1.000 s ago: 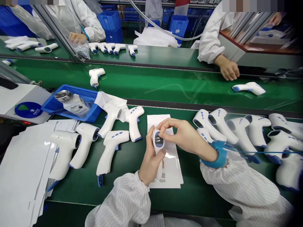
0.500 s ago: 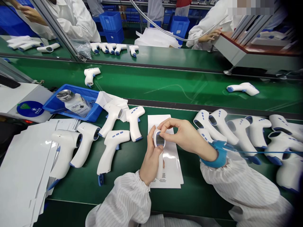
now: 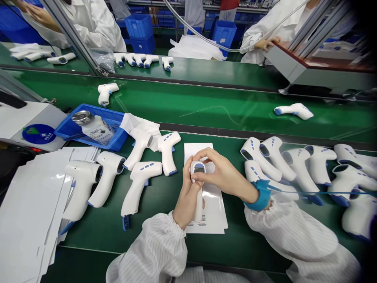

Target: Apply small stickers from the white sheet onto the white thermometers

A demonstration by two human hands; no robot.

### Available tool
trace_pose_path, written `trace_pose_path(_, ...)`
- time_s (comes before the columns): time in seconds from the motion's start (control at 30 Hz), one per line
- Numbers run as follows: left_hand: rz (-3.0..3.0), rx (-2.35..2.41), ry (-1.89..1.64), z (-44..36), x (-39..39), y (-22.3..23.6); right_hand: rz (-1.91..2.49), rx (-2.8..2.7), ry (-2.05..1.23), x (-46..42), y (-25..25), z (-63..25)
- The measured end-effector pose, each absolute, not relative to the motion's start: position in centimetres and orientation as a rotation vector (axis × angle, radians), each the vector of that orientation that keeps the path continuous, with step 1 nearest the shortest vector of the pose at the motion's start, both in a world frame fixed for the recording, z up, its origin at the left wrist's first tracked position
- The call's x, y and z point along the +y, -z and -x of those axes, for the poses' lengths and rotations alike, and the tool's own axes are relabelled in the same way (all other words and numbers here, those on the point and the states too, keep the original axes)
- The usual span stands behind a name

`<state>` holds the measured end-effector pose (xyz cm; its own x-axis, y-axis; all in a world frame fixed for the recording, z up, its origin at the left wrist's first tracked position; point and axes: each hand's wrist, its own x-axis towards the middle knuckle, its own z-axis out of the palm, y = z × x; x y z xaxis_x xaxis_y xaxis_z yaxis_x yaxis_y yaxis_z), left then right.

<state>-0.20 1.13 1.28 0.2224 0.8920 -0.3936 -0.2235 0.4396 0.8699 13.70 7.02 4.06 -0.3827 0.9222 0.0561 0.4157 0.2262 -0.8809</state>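
In the head view, the white handheld device [image 3: 198, 169] is upheld over a printed sheet [image 3: 216, 214] on the green table [image 3: 94, 236]; contact with the sheet cannot be determined. The left hand [image 3: 187, 196] has its fingers clamped on the device's side, thumb on the front below the display. The right hand [image 3: 225, 173], wearing a blue wristband [image 3: 260, 195], has its fingers closed about the device's head, thumb at the display's lower edge. Five similar units [image 3: 141, 181] lie to the left, near a blue tray [image 3: 120, 142] containing a metal-capped bottle [image 3: 98, 129]; a paper stack [image 3: 29, 204] lies at far left. Further units [image 3: 303, 165] lie grouped at right. Two single units [image 3: 294, 111] rest well apart on the green belt [image 3: 182, 98] beyond
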Motion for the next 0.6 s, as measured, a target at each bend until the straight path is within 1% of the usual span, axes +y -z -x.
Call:
trace_pose_path(0.2,-0.730,1.002,-0.904,0.2,1.2,-1.5,1.187,-1.711,-1.013,6.6,-2.8,-13.2)
trace_pose_path(0.4,-0.803,0.941,-0.939,0.5,1.0,-1.9,1.115,-1.544,-1.289,5.5,-3.0,-12.5)
trace_pose_path(0.6,-0.955,0.987,-1.006,0.8,0.5,-3.5,0.986,-1.649,-1.348,4.0,-5.0,-12.7)
